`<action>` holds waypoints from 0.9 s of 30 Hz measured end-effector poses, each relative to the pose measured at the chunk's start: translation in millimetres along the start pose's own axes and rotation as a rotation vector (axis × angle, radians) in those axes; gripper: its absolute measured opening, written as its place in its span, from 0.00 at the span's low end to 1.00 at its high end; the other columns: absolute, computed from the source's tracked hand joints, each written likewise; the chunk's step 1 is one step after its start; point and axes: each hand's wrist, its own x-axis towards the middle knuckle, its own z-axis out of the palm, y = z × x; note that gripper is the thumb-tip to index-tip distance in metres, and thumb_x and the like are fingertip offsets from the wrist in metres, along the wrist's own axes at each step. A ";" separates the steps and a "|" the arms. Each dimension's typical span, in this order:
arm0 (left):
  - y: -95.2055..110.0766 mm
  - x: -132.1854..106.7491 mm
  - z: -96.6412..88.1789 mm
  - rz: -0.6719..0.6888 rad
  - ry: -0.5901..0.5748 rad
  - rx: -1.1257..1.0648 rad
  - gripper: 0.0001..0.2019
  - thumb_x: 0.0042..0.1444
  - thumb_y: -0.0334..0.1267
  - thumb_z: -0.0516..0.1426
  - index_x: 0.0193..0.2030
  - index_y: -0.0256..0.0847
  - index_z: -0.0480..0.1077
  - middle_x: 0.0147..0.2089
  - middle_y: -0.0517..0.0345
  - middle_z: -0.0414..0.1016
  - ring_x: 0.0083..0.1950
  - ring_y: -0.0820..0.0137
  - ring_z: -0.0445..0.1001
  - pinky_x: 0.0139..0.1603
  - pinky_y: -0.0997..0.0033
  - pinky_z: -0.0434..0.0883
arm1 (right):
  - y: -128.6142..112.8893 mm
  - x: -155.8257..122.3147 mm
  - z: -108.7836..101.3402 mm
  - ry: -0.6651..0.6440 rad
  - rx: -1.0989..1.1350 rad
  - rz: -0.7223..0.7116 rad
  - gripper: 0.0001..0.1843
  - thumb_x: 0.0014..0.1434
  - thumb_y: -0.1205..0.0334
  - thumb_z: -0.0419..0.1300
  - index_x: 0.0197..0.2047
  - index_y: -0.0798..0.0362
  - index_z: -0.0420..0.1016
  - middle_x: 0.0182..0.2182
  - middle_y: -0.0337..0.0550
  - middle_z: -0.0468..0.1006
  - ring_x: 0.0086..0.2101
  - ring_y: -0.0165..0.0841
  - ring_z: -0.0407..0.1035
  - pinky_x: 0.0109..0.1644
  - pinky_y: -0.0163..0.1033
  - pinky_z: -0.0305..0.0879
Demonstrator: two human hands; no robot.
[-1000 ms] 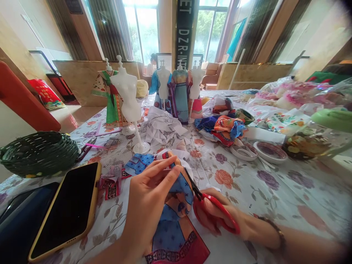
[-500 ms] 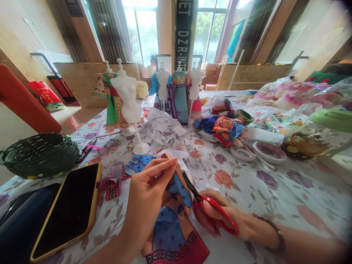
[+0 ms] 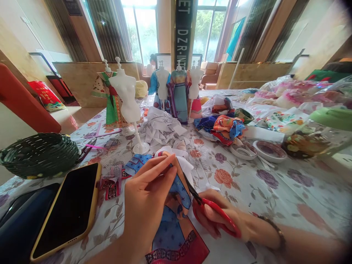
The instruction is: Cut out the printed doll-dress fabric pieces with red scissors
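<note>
My left hand [image 3: 150, 196] pinches the upper edge of a blue printed fabric piece [image 3: 169, 238] with a red patterned border. The fabric hangs down in front of me, its lower part spread near the table's front. My right hand [image 3: 216, 212] grips the red handles of a pair of scissors [image 3: 217, 216]. Their dark blades lie along the fabric's right edge, close to my left fingertips. White material [image 3: 184, 161] shows behind the blades. Left of my left hand are a small blue fabric piece [image 3: 137, 163] and red-black patterned scraps [image 3: 112, 185].
A phone [image 3: 68, 209], a dark green woven basket [image 3: 40, 156] and a bare white dress form [image 3: 123, 93] stand or lie to the left. White scraps [image 3: 162, 126] are heaped mid-table. Tape rolls [image 3: 269, 151], colourful cloth [image 3: 222, 126] and a green-lidded jar [image 3: 316, 132] are at right.
The scissor blades have closed along the fabric's edge. My left hand has shifted slightly left, and the fabric's upper part has moved a little with it.
</note>
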 end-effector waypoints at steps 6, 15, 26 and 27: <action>5.9 -5.5 1.3 0.029 0.001 -0.019 0.15 0.50 0.30 0.66 0.39 0.59 0.81 0.43 0.69 0.82 0.33 0.77 0.80 0.30 0.88 0.76 | 2.5 0.4 0.3 0.011 0.014 0.006 0.36 0.49 0.23 0.52 0.20 0.51 0.61 0.14 0.34 0.62 0.16 0.26 0.54 0.21 0.34 0.49; 6.8 -4.9 2.2 -0.019 0.016 -0.036 0.15 0.48 0.30 0.68 0.39 0.58 0.82 0.42 0.68 0.82 0.36 0.75 0.81 0.34 0.88 0.77 | -1.8 -3.1 2.5 0.039 0.006 0.030 0.35 0.48 0.24 0.53 0.21 0.51 0.61 0.14 0.34 0.62 0.17 0.26 0.55 0.23 0.34 0.50; 5.8 -4.3 1.9 -0.044 -0.016 -0.043 0.16 0.48 0.30 0.68 0.38 0.61 0.81 0.41 0.70 0.82 0.34 0.77 0.80 0.31 0.90 0.76 | 0.9 -2.5 0.0 0.022 0.012 0.000 0.34 0.54 0.27 0.52 0.20 0.51 0.60 0.14 0.36 0.63 0.18 0.27 0.55 0.21 0.34 0.48; 5.7 -4.1 2.1 -0.045 -0.016 -0.048 0.16 0.48 0.30 0.68 0.38 0.60 0.81 0.42 0.69 0.82 0.34 0.76 0.80 0.31 0.89 0.76 | 1.6 -2.9 -0.2 0.021 0.008 -0.003 0.34 0.54 0.27 0.52 0.20 0.52 0.60 0.14 0.36 0.63 0.18 0.27 0.55 0.21 0.34 0.48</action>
